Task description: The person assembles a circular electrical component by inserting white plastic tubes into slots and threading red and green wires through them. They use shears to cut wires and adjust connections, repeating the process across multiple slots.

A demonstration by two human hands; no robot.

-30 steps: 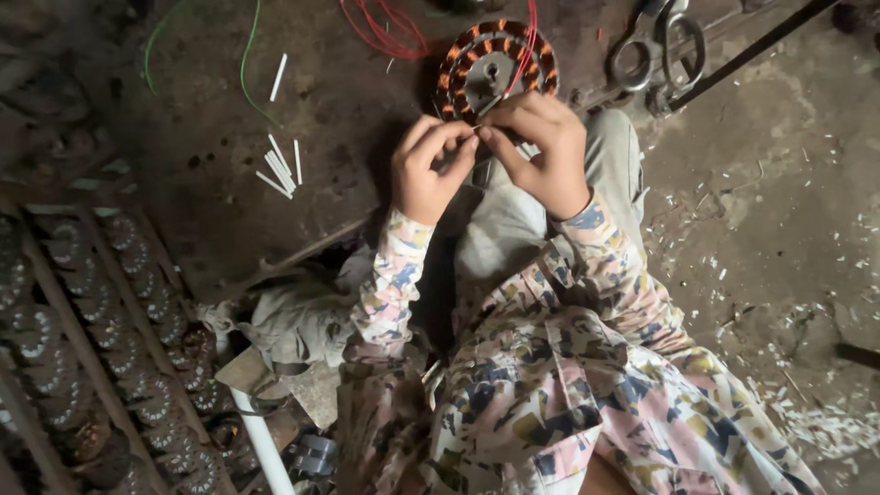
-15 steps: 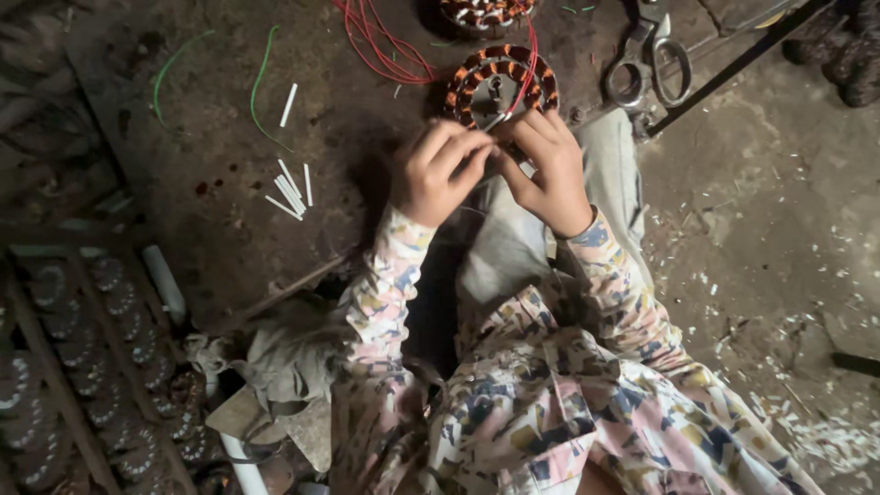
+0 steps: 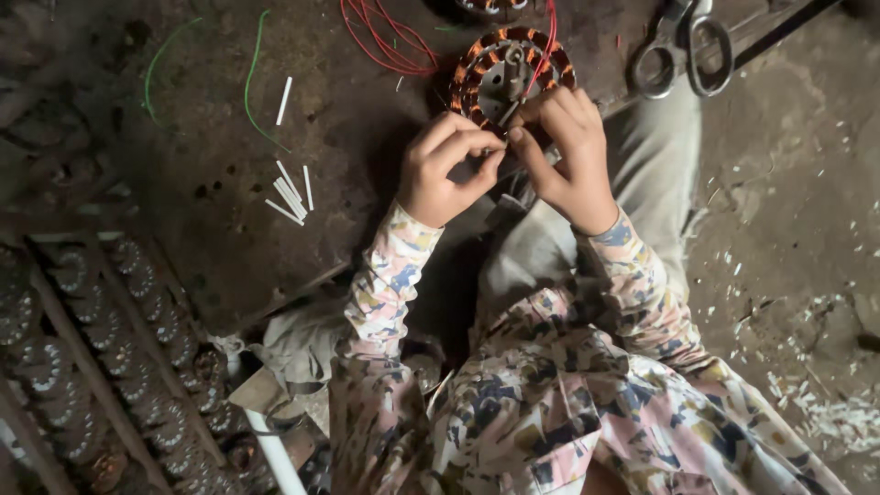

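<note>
- the dark, grimy workboard (image 3: 229, 211) filled the upper left of the view; against the earlier frame the whole scene sat a little lower and further right, so more of the board's far edge showed.
- racks of wound coils (image 3: 101, 348) lay along the board's near left corner.
- the round stator (image 3: 510, 75), ringed with orange-taped copper windings, lay at the board's far right edge, just as before, with red wire (image 3: 390, 41) looping off to its left.
- scissors (image 3: 683, 50) lay just beyond the board's far right corner.
- the left hand (image 3: 445, 170) was curled narrow, thumb and forefinger pinched on something too small to tell at the stator's near rim; its pose matched the earlier frame.
- the right hand (image 3: 568, 151) was likewise curled, fingertips meeting the left's and touching the stator's near side.
- short white sleeves (image 3: 289, 192) lay scattered near the board's middle.
</note>
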